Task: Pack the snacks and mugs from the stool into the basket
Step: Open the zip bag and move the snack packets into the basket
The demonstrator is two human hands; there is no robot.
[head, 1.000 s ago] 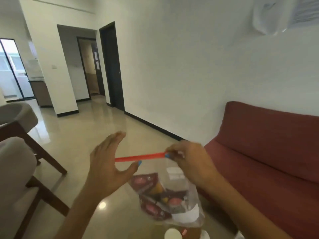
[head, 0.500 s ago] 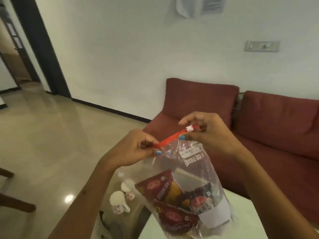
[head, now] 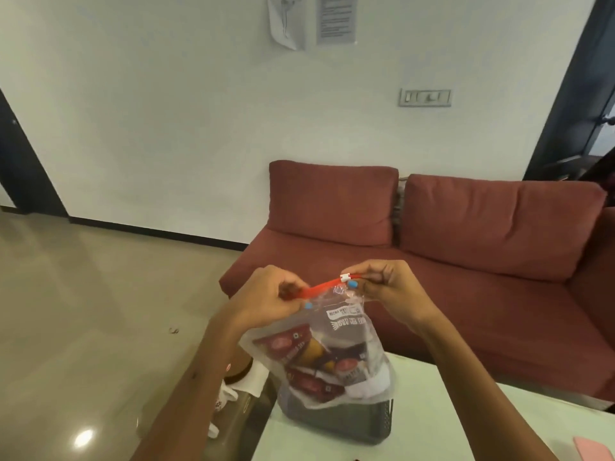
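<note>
I hold a clear zip bag (head: 336, 357) of red snack packets up in front of me. My left hand (head: 269, 297) pinches the left end of its red zip strip (head: 324, 287). My right hand (head: 382, 287) pinches the right end, by the white slider. The bag hangs over a dark grey perforated basket (head: 346, 420) that stands on the pale table (head: 432, 410). Below my left forearm, white mugs (head: 246, 384) sit on the brown stool (head: 239, 417), partly hidden.
A red sofa (head: 432, 244) runs behind the table. A glossy tiled floor (head: 83, 311) spreads to the left. A pink object (head: 595, 452) lies at the table's right front corner. A dark door frame (head: 572, 94) stands at the right.
The view has swung right and down, bringing the sofa, table and basket into sight. My left hand has closed onto the zip strip, and the bag now hangs over the basket.
</note>
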